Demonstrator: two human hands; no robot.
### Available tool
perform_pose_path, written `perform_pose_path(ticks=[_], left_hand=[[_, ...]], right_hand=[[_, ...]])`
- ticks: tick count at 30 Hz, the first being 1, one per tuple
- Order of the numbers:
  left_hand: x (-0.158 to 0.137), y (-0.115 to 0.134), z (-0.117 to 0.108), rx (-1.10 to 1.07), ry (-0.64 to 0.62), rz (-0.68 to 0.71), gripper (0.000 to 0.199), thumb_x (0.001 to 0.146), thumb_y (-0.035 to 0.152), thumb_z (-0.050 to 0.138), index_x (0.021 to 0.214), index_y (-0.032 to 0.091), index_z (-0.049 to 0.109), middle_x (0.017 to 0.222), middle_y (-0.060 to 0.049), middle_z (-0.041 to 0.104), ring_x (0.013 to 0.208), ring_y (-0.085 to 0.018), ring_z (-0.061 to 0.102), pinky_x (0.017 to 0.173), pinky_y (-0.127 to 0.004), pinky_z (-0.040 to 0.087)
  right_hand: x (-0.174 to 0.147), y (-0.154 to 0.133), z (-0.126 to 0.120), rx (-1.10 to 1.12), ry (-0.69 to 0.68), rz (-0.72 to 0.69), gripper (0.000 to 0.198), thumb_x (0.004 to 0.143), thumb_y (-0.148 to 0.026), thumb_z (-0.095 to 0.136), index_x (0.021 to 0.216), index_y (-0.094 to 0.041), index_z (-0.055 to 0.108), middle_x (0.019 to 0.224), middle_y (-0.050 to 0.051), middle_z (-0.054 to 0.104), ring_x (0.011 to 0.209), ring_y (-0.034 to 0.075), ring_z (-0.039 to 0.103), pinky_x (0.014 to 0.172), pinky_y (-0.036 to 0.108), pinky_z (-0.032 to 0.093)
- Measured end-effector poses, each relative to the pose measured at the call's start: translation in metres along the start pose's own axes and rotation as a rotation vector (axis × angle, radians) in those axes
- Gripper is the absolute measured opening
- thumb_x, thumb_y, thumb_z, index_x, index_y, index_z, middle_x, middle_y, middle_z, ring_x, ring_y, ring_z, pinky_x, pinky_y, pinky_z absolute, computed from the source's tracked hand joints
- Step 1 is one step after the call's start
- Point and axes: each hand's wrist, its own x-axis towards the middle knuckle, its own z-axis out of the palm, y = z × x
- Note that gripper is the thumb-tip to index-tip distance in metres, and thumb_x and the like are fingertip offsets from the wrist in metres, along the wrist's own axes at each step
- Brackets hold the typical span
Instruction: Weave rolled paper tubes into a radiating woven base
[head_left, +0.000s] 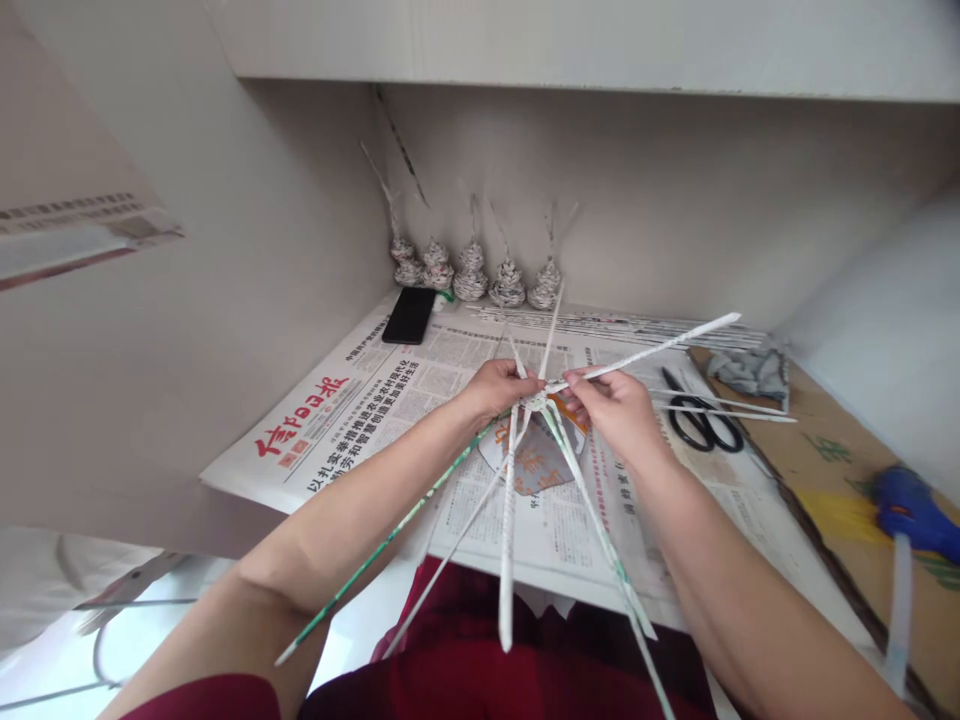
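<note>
Long rolled-paper tubes fan out like spokes from a small woven center [534, 403], which is held above the newspaper. My left hand [499, 388] pinches this center from the left, thumb on top. Closed at the right of the center, my right hand [616, 408] grips a white paper tube [679, 336] between thumb and fingers; its free end points up and right. A green-striped tube [390, 535] runs down along my left forearm. Several other spokes hang toward my lap. Beneath lies a grey piece with orange characters [541, 468], partly covered by the tubes.
Newspaper [442, 395] covers the table. Several gourd-shaped woven paper pieces [471, 275] line the back wall beside a black phone [409, 315]. Paper tubes [622, 328] lie behind my hands. Black scissors [705, 428], cardboard [825, 480] and a blue glue gun [911, 510] are at right. A shelf [600, 50] overhangs.
</note>
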Motion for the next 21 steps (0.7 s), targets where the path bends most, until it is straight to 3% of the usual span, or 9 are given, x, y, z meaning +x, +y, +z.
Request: perform_pose_path(ticks=[8, 13, 21], left_hand=[[0.001, -0.003, -0.001, 0.054, -0.023, 0.047, 0.018, 0.06, 0.019, 0.076, 0.067, 0.012, 0.062, 0.056, 0.004, 0.058, 0.052, -0.008, 0.05, 0.055, -0.021, 0.039], [-0.003, 0.001, -0.001, 0.004, -0.175, 0.031, 0.019, 0.059, 0.016, 0.076, 0.07, 0.01, 0.062, 0.058, 0.001, 0.061, 0.053, -0.008, 0.052, 0.057, -0.021, 0.04], [-0.003, -0.001, 0.0, 0.08, -0.208, 0.095, 0.019, 0.059, 0.016, 0.074, 0.07, 0.011, 0.06, 0.058, 0.003, 0.059, 0.053, -0.007, 0.052, 0.055, -0.019, 0.038]], right_hand=[[-0.009, -0.003, 0.012, 0.059, -0.013, -0.056, 0.022, 0.072, -0.035, 0.074, 0.081, -0.017, 0.068, 0.065, 0.002, 0.068, 0.056, 0.012, 0.063, 0.054, 0.021, 0.053], [-0.009, -0.01, 0.011, 0.201, 0.024, 0.032, 0.021, 0.069, -0.031, 0.079, 0.078, -0.016, 0.067, 0.061, 0.001, 0.067, 0.052, 0.01, 0.062, 0.051, 0.019, 0.054], [-0.007, -0.009, 0.006, 0.3, -0.076, 0.188, 0.025, 0.064, -0.026, 0.082, 0.082, -0.015, 0.07, 0.059, 0.001, 0.065, 0.049, 0.009, 0.061, 0.045, 0.017, 0.052]])
